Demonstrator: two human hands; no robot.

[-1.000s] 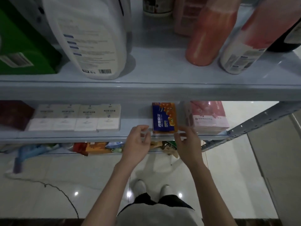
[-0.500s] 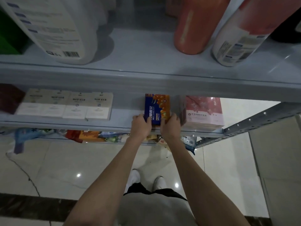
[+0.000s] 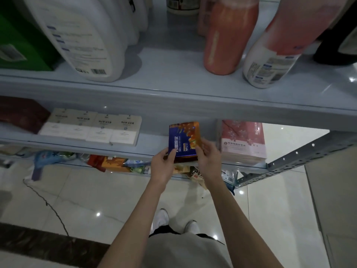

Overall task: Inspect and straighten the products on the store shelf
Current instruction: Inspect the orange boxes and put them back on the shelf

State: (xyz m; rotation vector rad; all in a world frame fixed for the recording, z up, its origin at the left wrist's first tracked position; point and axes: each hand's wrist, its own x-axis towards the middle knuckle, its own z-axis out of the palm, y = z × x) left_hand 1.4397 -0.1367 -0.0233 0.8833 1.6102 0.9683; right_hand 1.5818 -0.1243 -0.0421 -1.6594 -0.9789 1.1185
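Box (image 3: 183, 140) now tilted, pulled toward shelf (image 3: 150, 147) edge; left hand (image 3: 164, 168) and right hand (image 3: 210, 161) both grip its sides.

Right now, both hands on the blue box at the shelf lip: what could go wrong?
The blue box is tilted, with left hand and right hand holding only its lower end; it could slip off the shelf lip. The pink pack sits close to the right hand and might get nudged.
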